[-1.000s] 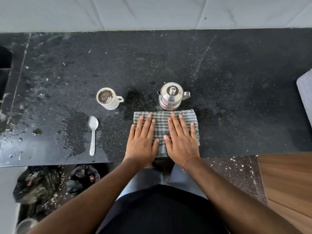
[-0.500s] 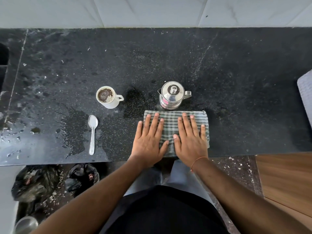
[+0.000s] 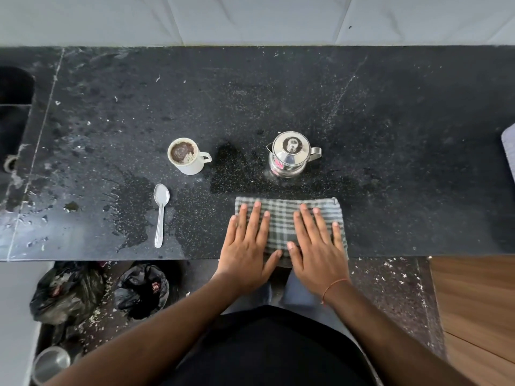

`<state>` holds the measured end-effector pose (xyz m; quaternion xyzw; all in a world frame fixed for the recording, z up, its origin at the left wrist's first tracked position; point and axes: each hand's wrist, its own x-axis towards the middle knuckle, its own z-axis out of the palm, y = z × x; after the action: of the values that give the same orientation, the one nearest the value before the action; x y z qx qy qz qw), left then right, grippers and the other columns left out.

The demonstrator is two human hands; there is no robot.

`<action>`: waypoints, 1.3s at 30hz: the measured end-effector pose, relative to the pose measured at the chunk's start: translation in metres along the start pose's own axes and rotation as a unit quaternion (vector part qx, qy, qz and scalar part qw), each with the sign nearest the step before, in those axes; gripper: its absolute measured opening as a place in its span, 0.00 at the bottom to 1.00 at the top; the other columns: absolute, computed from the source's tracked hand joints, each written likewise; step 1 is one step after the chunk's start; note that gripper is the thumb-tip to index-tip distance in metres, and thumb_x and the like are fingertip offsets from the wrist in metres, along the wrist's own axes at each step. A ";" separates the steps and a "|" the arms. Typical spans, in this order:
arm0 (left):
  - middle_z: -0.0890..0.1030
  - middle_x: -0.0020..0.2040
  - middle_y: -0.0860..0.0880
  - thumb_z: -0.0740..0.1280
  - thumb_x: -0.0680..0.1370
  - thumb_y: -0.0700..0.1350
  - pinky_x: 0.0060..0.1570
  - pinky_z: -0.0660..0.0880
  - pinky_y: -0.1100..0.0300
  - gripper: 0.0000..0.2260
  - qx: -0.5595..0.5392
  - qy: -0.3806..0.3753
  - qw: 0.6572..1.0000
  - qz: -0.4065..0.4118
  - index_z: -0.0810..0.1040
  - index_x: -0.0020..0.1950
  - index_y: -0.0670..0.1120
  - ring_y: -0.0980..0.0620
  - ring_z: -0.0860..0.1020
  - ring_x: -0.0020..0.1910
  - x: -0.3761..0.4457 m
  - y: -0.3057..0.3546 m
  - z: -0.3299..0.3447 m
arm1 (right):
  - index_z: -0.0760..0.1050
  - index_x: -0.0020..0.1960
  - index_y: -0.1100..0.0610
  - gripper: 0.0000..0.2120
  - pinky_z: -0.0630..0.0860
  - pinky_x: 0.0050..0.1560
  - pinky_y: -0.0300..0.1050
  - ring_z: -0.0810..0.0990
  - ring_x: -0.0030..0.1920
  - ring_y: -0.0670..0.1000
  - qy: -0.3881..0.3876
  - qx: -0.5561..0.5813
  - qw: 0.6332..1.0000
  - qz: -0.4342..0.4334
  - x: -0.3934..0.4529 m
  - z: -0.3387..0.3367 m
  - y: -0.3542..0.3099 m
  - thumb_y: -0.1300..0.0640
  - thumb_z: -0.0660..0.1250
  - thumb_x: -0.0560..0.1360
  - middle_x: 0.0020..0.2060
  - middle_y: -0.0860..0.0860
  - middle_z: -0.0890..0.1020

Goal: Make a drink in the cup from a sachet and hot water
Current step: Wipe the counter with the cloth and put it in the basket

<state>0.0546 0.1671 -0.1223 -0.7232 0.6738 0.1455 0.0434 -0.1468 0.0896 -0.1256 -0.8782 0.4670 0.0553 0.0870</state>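
Both hands, my left (image 3: 245,254) and right (image 3: 317,254), lie flat with fingers straight on the checked cloth (image 3: 281,215) at the surface's (image 3: 390,112) near edge, while I see the filled cup (image 3: 186,156) up-left, nearer my left, handle pointing right.

Checked cloth (image 3: 281,218) lies on the black counter (image 3: 390,121); bags (image 3: 111,291) below.

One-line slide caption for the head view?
Both hands press flat on a checked cloth; filled cup, spoon, steel kettle on counter.
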 end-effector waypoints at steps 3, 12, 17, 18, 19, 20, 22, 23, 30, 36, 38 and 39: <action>0.34 0.89 0.44 0.44 0.85 0.69 0.85 0.36 0.38 0.40 0.000 -0.012 1.000 -0.011 0.39 0.90 0.47 0.42 0.32 0.87 0.031 0.000 -0.010 | 0.44 0.88 0.51 0.34 0.49 0.85 0.69 0.40 0.88 0.53 -0.010 0.004 1.000 0.026 0.024 -0.006 0.008 0.39 0.45 0.86 0.88 0.47 0.43; 0.30 0.88 0.49 0.41 0.85 0.70 0.84 0.32 0.40 0.39 -0.006 -0.022 0.997 -0.070 0.35 0.89 0.48 0.46 0.30 0.87 0.019 -0.038 -0.018 | 0.48 0.88 0.53 0.35 0.48 0.84 0.69 0.42 0.88 0.55 0.007 0.022 1.000 -0.008 0.051 -0.009 -0.034 0.40 0.48 0.86 0.88 0.49 0.43; 0.35 0.89 0.44 0.44 0.86 0.69 0.86 0.39 0.38 0.40 0.002 -0.017 0.998 -0.058 0.42 0.89 0.44 0.42 0.35 0.88 -0.017 -0.025 -0.004 | 0.48 0.88 0.52 0.35 0.52 0.84 0.68 0.44 0.88 0.53 0.018 0.025 0.998 -0.052 0.011 0.000 -0.020 0.39 0.51 0.86 0.88 0.47 0.44; 0.37 0.89 0.43 0.44 0.86 0.69 0.86 0.40 0.38 0.40 0.004 -0.013 0.999 -0.052 0.43 0.89 0.44 0.41 0.37 0.88 -0.017 -0.019 -0.003 | 0.48 0.88 0.51 0.35 0.53 0.84 0.67 0.45 0.88 0.52 0.019 0.023 0.998 -0.047 0.008 0.000 -0.013 0.39 0.51 0.86 0.88 0.46 0.44; 0.38 0.89 0.42 0.44 0.86 0.69 0.85 0.39 0.38 0.40 0.003 -0.010 0.999 -0.045 0.44 0.90 0.43 0.40 0.37 0.88 -0.012 -0.013 -0.003 | 0.48 0.89 0.51 0.36 0.52 0.84 0.67 0.45 0.88 0.52 0.019 0.021 0.999 -0.039 0.008 -0.002 -0.006 0.38 0.51 0.86 0.88 0.46 0.44; 0.39 0.90 0.42 0.45 0.86 0.69 0.85 0.38 0.38 0.40 0.002 -0.010 0.999 -0.039 0.45 0.90 0.44 0.40 0.37 0.88 -0.003 -0.009 -0.004 | 0.47 0.89 0.51 0.36 0.52 0.85 0.67 0.45 0.88 0.51 0.018 0.021 0.999 -0.028 0.011 -0.003 0.000 0.38 0.51 0.85 0.88 0.46 0.44; 0.37 0.89 0.44 0.45 0.85 0.69 0.84 0.33 0.39 0.40 0.002 -0.010 0.999 -0.033 0.44 0.90 0.45 0.42 0.35 0.88 0.019 -0.003 -0.009 | 0.47 0.89 0.50 0.36 0.51 0.85 0.67 0.44 0.88 0.51 0.013 0.022 1.000 -0.004 0.024 -0.008 0.010 0.38 0.50 0.85 0.88 0.45 0.43; 0.36 0.89 0.45 0.44 0.85 0.70 0.83 0.31 0.39 0.40 0.003 -0.011 0.999 -0.035 0.43 0.90 0.46 0.43 0.34 0.88 0.031 -0.003 -0.013 | 0.46 0.89 0.50 0.35 0.50 0.85 0.67 0.43 0.88 0.51 0.010 0.021 1.000 0.005 0.033 -0.011 0.013 0.39 0.49 0.85 0.88 0.45 0.43; 0.33 0.89 0.50 0.39 0.84 0.72 0.83 0.30 0.38 0.40 0.006 -0.009 0.998 -0.055 0.36 0.89 0.51 0.46 0.33 0.88 0.054 -0.020 -0.025 | 0.45 0.88 0.51 0.34 0.46 0.84 0.70 0.41 0.88 0.54 -0.003 0.022 1.000 -0.009 0.063 -0.016 0.010 0.40 0.46 0.86 0.88 0.46 0.42; 0.31 0.88 0.47 0.43 0.85 0.71 0.85 0.34 0.40 0.40 -0.013 0.000 0.998 -0.061 0.38 0.89 0.48 0.44 0.30 0.87 0.024 -0.005 -0.009 | 0.47 0.88 0.51 0.34 0.50 0.84 0.69 0.44 0.88 0.52 0.016 0.015 0.998 -0.053 0.038 -0.008 0.020 0.39 0.49 0.86 0.88 0.46 0.43; 0.31 0.88 0.46 0.42 0.85 0.70 0.85 0.35 0.40 0.40 -0.015 0.006 0.998 -0.056 0.38 0.89 0.47 0.43 0.30 0.87 0.024 0.004 -0.005 | 0.47 0.88 0.51 0.35 0.50 0.84 0.68 0.45 0.88 0.52 0.019 0.017 0.999 -0.044 0.031 -0.007 0.027 0.39 0.49 0.86 0.88 0.45 0.44; 0.31 0.88 0.46 0.42 0.85 0.70 0.85 0.36 0.40 0.40 -0.014 0.008 0.998 -0.053 0.39 0.89 0.47 0.43 0.31 0.87 0.026 0.010 -0.003 | 0.46 0.88 0.51 0.35 0.50 0.85 0.68 0.45 0.88 0.52 0.018 0.017 0.999 -0.039 0.029 -0.007 0.032 0.39 0.49 0.86 0.88 0.46 0.43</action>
<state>0.0466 0.1406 -0.1248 -0.7599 0.6325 0.1459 0.0356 -0.1573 0.0473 -0.1268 -0.8949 0.4350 0.0280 0.0953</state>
